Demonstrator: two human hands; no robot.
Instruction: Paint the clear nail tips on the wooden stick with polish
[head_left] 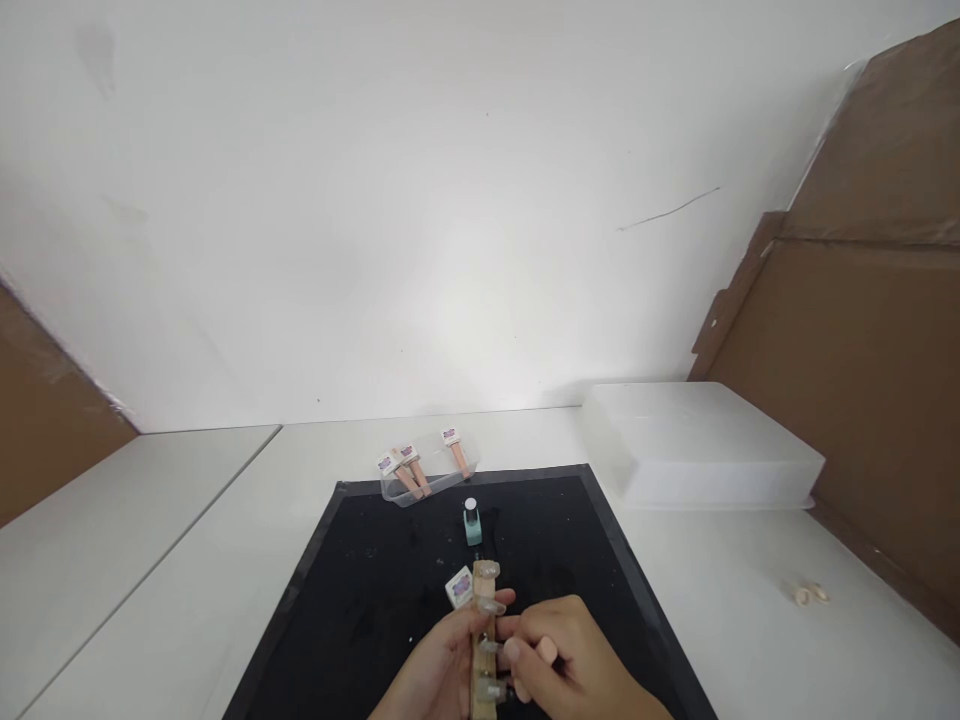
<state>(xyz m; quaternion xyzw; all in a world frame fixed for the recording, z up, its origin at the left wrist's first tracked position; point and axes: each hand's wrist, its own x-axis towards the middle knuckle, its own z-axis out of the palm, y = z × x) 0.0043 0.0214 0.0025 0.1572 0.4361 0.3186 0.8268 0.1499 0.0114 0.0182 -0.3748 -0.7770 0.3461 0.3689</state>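
Observation:
My left hand [442, 660] is closed round a narrow wooden strip [484, 672] that points away from me over the black mat. Several clear, glossy pieces [491, 607] are set along the strip and stick out to its right. Against its right side is my right hand [566, 655], fingers curled in a pinch on a small stick with a round pink end [547, 650]. The tip of that stick is hidden by my fingers. Just left of the strip's far part lies a white card with a purple print [460, 587]. Beyond it stands a teal nail polish bottle [472, 524].
A clear plastic tray [397, 495] with several pink strips bearing white labels [458, 455] sits at the mat's far edge. A white translucent box [705, 450] stands at the right. Small beige rings [802, 595] lie on the white table. Brown cardboard [870, 380] rises at the right side.

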